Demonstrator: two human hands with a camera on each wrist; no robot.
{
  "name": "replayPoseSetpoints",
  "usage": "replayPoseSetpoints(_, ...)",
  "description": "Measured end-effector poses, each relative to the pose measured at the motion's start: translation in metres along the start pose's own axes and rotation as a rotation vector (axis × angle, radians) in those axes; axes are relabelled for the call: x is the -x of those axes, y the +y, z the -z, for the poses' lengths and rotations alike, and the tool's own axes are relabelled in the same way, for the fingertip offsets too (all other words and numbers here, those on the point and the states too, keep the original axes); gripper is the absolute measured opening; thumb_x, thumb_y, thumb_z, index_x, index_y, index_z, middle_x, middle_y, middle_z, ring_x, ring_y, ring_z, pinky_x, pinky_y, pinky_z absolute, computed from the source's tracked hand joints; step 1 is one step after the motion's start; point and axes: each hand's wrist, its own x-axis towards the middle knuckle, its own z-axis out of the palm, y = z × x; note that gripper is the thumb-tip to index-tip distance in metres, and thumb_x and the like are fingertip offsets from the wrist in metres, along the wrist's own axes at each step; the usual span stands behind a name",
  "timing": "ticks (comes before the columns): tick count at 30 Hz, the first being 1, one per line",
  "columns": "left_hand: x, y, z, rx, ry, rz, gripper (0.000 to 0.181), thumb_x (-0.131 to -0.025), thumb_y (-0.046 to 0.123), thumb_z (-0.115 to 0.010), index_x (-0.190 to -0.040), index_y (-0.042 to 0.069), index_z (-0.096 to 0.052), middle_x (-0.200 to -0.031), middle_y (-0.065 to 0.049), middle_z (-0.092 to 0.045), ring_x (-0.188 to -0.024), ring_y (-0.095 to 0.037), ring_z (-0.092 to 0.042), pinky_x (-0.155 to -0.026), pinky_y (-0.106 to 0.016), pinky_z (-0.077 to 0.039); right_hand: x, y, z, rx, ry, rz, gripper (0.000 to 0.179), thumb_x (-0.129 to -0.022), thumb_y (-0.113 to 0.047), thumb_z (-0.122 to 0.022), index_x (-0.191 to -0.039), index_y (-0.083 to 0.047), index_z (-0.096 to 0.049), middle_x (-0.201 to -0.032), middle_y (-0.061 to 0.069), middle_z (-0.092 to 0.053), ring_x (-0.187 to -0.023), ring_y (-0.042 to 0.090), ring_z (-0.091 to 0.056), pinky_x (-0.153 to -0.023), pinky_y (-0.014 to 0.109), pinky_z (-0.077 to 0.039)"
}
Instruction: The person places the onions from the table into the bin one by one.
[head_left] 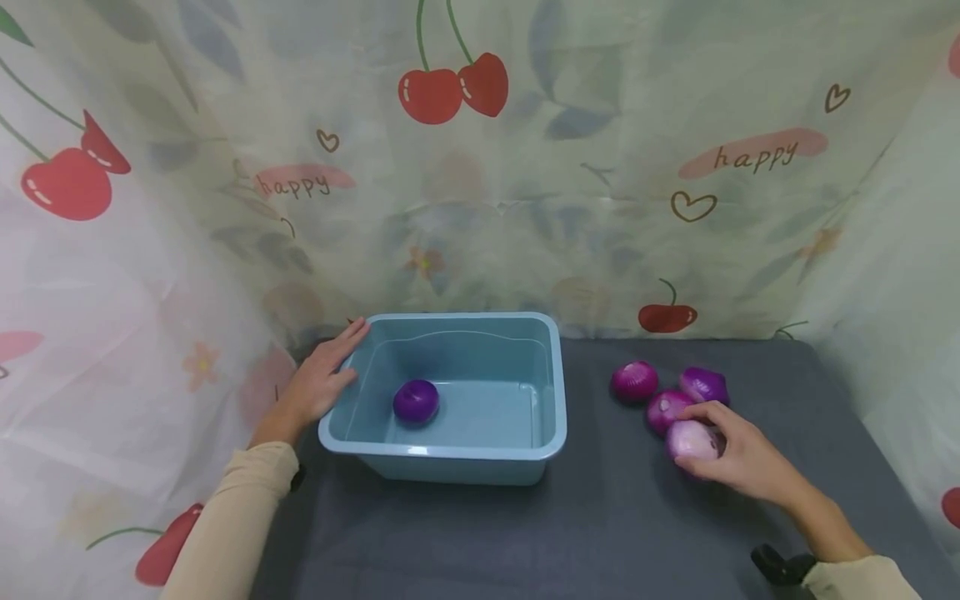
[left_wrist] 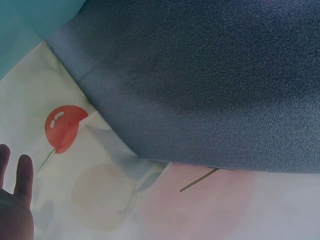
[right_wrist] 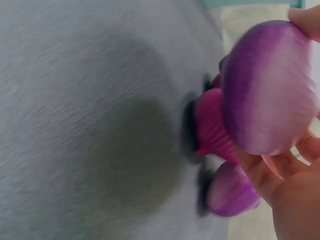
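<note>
To the right of the one blue tub point(head_left: 442, 468), the right hand point(head_left: 750, 457) grasps one red onion point(head_left: 692, 440) between thumb and curled fingers, a hold that seems to suit its round sides. Farther back, also right of the tub, three more red onions point(head_left: 634, 382) cluster on the counter point(head_left: 600, 525), perhaps for easy reach. Another red onion point(head_left: 416, 402) lies inside the tub, whose left rim the left hand point(head_left: 318, 379) touches, fingers extended, probably steadying it.
</note>
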Motion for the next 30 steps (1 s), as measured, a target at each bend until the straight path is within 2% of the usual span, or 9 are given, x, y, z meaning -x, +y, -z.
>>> replayPoseSetpoints(5,0.0,0.0,0.0,-0.003,0.003,0.003,0.07,-0.099,0.02,-0.042,-0.164,0.026,-0.02,-0.174,0.003,-0.015,-0.157,-0.043,-0.02,-0.119,-0.073,-0.018,-0.017,-0.014,0.005,-0.012,-0.001,0.006,0.053,-0.08,-0.015,-0.084,-0.129,-0.015,-0.063,-0.125,0.008,-0.064,-0.096,-0.006,-0.053,-0.076,0.015,-0.047)
replayPoseSetpoints(10,0.0,0.0,0.001,0.001,0.0,0.007,0.07,-0.099,0.021,-0.042,-0.164,0.027,-0.019,-0.174,0.003,-0.014,-0.157,-0.043,-0.02,-0.12,-0.073,-0.018,-0.037,-0.029,0.009,-0.024,-0.014,0.012,0.054,-0.081,-0.017,-0.083,-0.132,-0.018,-0.064,-0.118,-0.004,-0.059,-0.096,0.0,-0.053,-0.076,0.018,-0.049)
replayPoseSetpoints(14,0.0,-0.001,0.0,0.003,0.004,-0.002,0.069,-0.099,0.021,-0.042,-0.164,0.025,-0.02,-0.174,0.001,-0.015,-0.157,-0.044,-0.021,-0.12,-0.072,-0.019,-0.054,-0.042,0.011,-0.036,-0.021,-0.007,0.054,-0.079,-0.021,-0.085,-0.129,-0.022,-0.067,-0.116,-0.006,-0.056,-0.099,0.001,-0.054,-0.079,0.02,-0.053)
replayPoseSetpoints(17,0.0,-0.002,0.0,0.005,0.007,-0.007,0.069,-0.099,0.02,-0.042,-0.164,0.025,-0.021,-0.173,0.0,-0.016,-0.157,-0.044,-0.021,-0.12,-0.072,-0.019,-0.067,-0.053,0.013,-0.063,-0.04,-0.017,0.054,-0.082,-0.023,-0.084,-0.131,-0.019,-0.064,-0.125,-0.002,-0.058,-0.103,-0.002,-0.056,-0.085,0.016,-0.053)
replayPoseSetpoints(20,0.001,-0.002,0.0,0.006,0.006,-0.009,0.069,-0.099,0.02,-0.042,-0.164,0.025,-0.021,-0.173,0.001,-0.016,-0.157,-0.044,-0.021,-0.12,-0.072,-0.019,-0.078,-0.063,0.016,-0.115,-0.062,-0.006,0.05,-0.089,-0.02,-0.078,-0.135,-0.014,-0.059,-0.133,0.006,-0.059,-0.103,-0.006,-0.059,-0.084,0.013,-0.053)
replayPoseSetpoints(23,0.001,-0.002,0.0,0.005,0.001,-0.005,0.069,-0.099,0.02,-0.042,-0.164,0.026,-0.02,-0.174,0.002,-0.015,-0.157,-0.044,-0.021,-0.119,-0.072,-0.018,-0.09,-0.073,0.018,-0.125,-0.047,0.015,0.046,-0.094,-0.019,-0.071,-0.137,-0.013,-0.058,-0.132,0.011,-0.062,-0.098,-0.007,-0.063,-0.081,0.014,-0.054)
replayPoseSetpoints(26,0.002,-0.002,0.0,0.005,-0.001,-0.001,0.069,-0.099,0.02,-0.042,-0.164,0.026,-0.02,-0.174,0.002,-0.015,-0.157,-0.044,-0.021,-0.119,-0.073,-0.018,-0.101,-0.084,0.02,-0.079,-0.017,0.014,0.042,-0.096,-0.025,-0.068,-0.137,-0.019,-0.061,-0.127,0.008,-0.068,-0.096,-0.003,-0.066,-0.082,0.016,-0.053)
replayPoseSetpoints(30,0.001,-0.001,0.001,0.005,0.004,-0.013,0.069,-0.099,0.02,-0.043,-0.164,0.025,-0.021,-0.173,0.0,-0.016,-0.156,-0.045,-0.022,-0.119,-0.073,-0.019,-0.113,-0.098,0.02,-0.075,-0.018,-0.013,0.041,-0.096,-0.031,-0.068,-0.136,-0.023,-0.061,-0.127,0.005,-0.069,-0.103,0.014,-0.071,-0.085,0.02,-0.054)
